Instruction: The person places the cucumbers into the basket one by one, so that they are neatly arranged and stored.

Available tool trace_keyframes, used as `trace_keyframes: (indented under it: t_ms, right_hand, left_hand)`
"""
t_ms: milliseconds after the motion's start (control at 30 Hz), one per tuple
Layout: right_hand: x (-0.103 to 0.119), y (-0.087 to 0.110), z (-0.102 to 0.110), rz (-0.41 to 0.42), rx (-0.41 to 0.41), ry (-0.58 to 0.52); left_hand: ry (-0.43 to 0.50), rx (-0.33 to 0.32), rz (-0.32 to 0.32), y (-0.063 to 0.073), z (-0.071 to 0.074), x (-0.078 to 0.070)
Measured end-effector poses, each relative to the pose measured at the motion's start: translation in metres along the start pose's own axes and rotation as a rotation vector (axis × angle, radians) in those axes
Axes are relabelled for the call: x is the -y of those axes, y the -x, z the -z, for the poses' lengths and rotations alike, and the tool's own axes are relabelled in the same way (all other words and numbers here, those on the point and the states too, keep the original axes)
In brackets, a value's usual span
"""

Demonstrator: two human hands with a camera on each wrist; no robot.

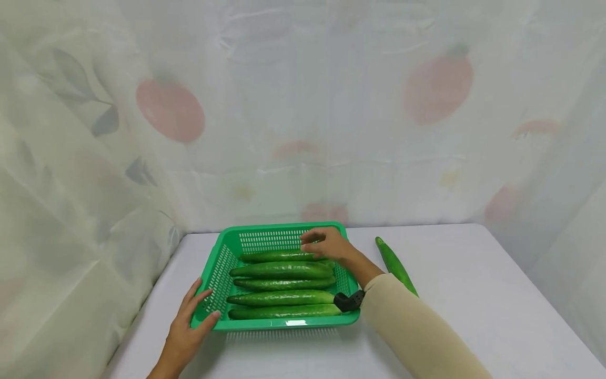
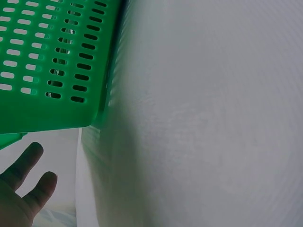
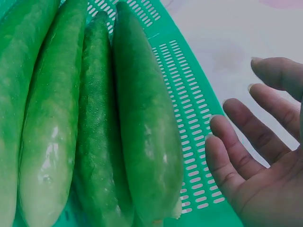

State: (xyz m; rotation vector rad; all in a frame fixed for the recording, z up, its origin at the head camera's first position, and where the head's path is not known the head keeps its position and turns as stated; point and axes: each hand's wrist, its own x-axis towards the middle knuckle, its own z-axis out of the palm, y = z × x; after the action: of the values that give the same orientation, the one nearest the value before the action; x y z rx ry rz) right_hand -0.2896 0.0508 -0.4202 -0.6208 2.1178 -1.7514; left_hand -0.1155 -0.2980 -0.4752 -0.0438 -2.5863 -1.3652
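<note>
A green plastic basket [image 1: 258, 324] with slotted walls holds several long cucumbers [image 1: 283, 270], laid side by side across it. My left hand [image 1: 182, 332] is at the basket's front left corner, fingers spread along the outside and the thumb at the rim. Over the back right part of the basket hovers my right hand [image 1: 329, 245], holding nothing. Its loosely bent fingers show in the right wrist view beside the slotted wall and the rearmost cucumber [image 3: 147, 118]. Another cucumber [image 1: 394, 263] lies on the table right of the basket, partly hidden by my right sleeve.
The basket stands on a table with a white cover [image 1: 478, 295]. Pale curtains [image 1: 303, 105] printed with fruit hang behind and at the sides, close to the table's edges. A black wrist camera mount [image 1: 349, 301] on my right arm overlaps the basket's right rim.
</note>
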Motion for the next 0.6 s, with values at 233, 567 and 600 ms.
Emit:
trace_keyframes:
  t_ms: [233, 567, 600]
  right_hand:
    - [0.013, 0.008, 0.009, -0.005, -0.023, -0.016]
    - [0.03, 0.028, 0.017, 0.099, -0.017, -0.022]
    - [0.032, 0.031, 0.018, 0.104, -0.021, -0.018]
  left_hand:
    - [-0.019, 0.005, 0.001, -0.001, 0.001, 0.0]
    - [-0.013, 0.007, 0.013, -0.002, 0.0, 0.001]
    - [-0.014, 0.009, 0.015, -0.002, 0.0, 0.001]
